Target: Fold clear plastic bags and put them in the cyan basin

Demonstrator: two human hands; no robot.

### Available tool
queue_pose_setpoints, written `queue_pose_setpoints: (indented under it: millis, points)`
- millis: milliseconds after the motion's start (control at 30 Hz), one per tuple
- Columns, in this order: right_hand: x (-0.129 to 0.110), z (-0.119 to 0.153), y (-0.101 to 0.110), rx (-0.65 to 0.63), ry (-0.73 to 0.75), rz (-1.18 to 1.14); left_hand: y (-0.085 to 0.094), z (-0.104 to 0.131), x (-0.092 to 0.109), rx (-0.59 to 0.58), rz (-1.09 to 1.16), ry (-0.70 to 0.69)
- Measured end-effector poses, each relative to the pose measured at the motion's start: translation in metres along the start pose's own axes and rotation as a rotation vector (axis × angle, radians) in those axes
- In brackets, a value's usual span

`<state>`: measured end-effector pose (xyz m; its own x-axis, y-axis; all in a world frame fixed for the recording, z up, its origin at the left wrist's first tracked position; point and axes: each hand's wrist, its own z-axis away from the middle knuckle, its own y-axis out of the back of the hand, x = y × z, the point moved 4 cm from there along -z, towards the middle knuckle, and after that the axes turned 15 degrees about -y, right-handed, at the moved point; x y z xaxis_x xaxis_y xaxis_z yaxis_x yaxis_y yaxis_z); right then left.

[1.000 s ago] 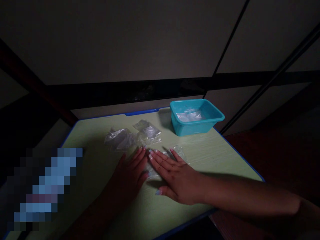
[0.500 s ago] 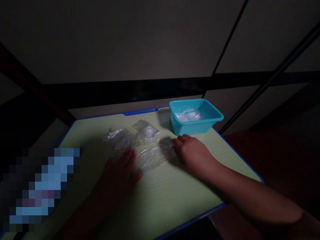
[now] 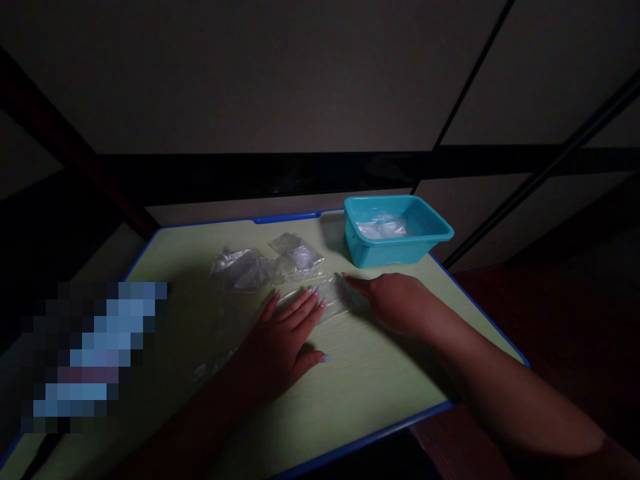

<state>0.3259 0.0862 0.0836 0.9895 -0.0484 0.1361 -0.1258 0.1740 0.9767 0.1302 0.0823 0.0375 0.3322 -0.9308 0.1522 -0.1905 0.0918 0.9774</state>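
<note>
My left hand [image 3: 287, 340] lies flat with fingers spread on a clear plastic bag [image 3: 336, 300] stretched out on the table. At the right end of that bag is my right hand [image 3: 397, 300], index finger reaching out to the left and the other fingers curled at the bag's edge, partly hidden. Just beyond my left hand lie a crumpled clear plastic bag [image 3: 243, 267] and, to its right, another clear bag [image 3: 297, 257]. More thin clear plastic [image 3: 210, 367] shows beside my left forearm.
A turquoise plastic basin [image 3: 397, 253] stands at the table's back right, with clear plastic [image 3: 383, 229] inside. The pale green table [image 3: 370, 393] has a blue edge and sits against a panelled cabinet [image 3: 270, 80]. A pixelated blue object [image 3: 107, 340] lies at the left.
My left hand has slid to the right along the clear bag, covering more of it. My right hand stays at the bag's right end, its index finger now stretched out. The view has shifted slightly.
</note>
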Motion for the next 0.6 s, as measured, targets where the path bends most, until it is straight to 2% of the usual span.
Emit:
queue_pose_setpoints:
  millis: [233,400,600]
  points:
    - [-0.0082,-0.0010,0.0017,-0.043,0.001,0.047,0.0028,-0.0083,-0.0035,-0.041,0.026,0.070]
    - [-0.0109,-0.0014,-0.0027,-0.052,0.011,0.065,0.0005,-0.0093,-0.0015,-0.128,0.051,0.038]
    - [-0.0061,-0.0040,-0.0030,-0.025,-0.044,0.055,-0.0025,-0.0073,-0.0013,-0.114,0.023,0.016]
